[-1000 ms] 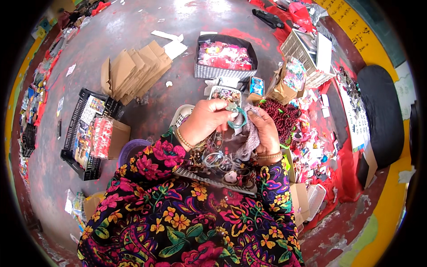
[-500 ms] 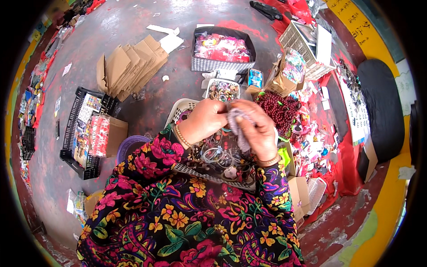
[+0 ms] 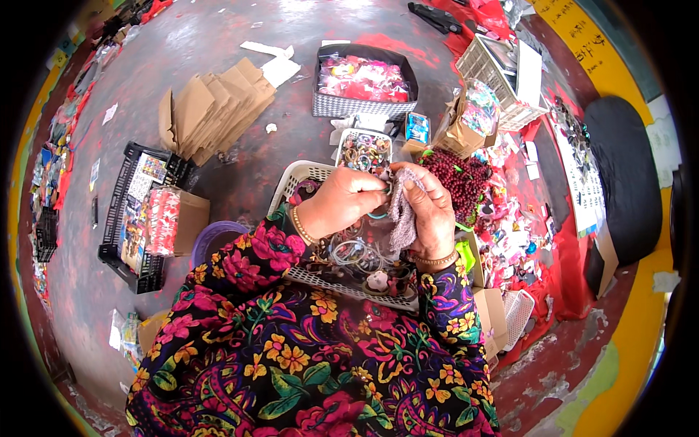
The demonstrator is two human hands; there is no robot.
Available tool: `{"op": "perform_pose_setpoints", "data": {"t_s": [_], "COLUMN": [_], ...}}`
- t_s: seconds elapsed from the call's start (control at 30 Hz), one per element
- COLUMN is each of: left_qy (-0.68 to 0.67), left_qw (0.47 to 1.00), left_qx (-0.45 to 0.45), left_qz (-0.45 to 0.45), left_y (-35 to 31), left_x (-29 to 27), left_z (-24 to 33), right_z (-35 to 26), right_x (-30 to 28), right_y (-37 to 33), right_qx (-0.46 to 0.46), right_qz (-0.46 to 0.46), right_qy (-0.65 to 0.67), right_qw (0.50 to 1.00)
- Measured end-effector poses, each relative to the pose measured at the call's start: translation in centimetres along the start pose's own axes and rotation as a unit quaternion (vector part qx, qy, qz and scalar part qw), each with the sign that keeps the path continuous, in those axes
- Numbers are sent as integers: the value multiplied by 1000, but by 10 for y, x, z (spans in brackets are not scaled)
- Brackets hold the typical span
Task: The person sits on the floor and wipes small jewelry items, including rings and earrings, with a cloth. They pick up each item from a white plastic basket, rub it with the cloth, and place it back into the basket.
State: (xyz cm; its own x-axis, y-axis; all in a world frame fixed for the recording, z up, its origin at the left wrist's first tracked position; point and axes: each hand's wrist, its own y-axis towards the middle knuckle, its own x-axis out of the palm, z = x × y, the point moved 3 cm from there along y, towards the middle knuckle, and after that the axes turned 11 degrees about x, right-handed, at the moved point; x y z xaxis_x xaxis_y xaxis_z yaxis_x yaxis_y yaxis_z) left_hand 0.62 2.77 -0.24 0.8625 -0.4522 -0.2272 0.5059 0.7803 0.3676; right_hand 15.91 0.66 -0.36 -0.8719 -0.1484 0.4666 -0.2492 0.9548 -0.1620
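A crumpled greyish-purple cloth hangs from my right hand, its fingers and thumb closed on it. Pressed close beside it, my left hand is closed in a pinch; what lies between its fingertips is too small to name. Both hands meet above a white plastic basket filled with bangles, hair ties and other small trinkets. Clear bangles show below the hands, and the hands hide the middle of the basket. Just beyond my fingertips stands a smaller white basket of rings and bracelets.
Dark red bead strands lie right of my hands, beside a scattered heap of trinkets. A purple basin and a black crate stand left. Farther off are folded cardboard and a checked box of packaged goods.
My right hand has turned and shifted slightly right, and the cloth now hangs down beside its thumb. My left hand has moved slightly right and lower, still pinched next to the cloth.
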Motion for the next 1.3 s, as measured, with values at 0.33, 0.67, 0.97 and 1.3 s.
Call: {"op": "perform_pose_setpoints", "data": {"t_s": [0.33, 0.67, 0.97, 1.3], "left_qy": [-153, -166, 73, -120], "left_qw": [983, 981, 990, 990], "left_qx": [-98, -95, 120, -74], "left_qz": [-22, 28, -31, 7], "left_y": [-3, -2, -2, -6], "left_x": [4, -2, -2, 8], "left_z": [-8, -22, -3, -13], "right_z": [4, -11, -3, 2], "right_x": [-2, -12, 4, -10], "right_y": [4, -1, -1, 1], "right_qx": [29, -84, -10, 39], "right_qz": [-35, 94, 48, 114], "right_qy": [136, 57, -86, 102], "right_qw": [990, 990, 995, 987]}}
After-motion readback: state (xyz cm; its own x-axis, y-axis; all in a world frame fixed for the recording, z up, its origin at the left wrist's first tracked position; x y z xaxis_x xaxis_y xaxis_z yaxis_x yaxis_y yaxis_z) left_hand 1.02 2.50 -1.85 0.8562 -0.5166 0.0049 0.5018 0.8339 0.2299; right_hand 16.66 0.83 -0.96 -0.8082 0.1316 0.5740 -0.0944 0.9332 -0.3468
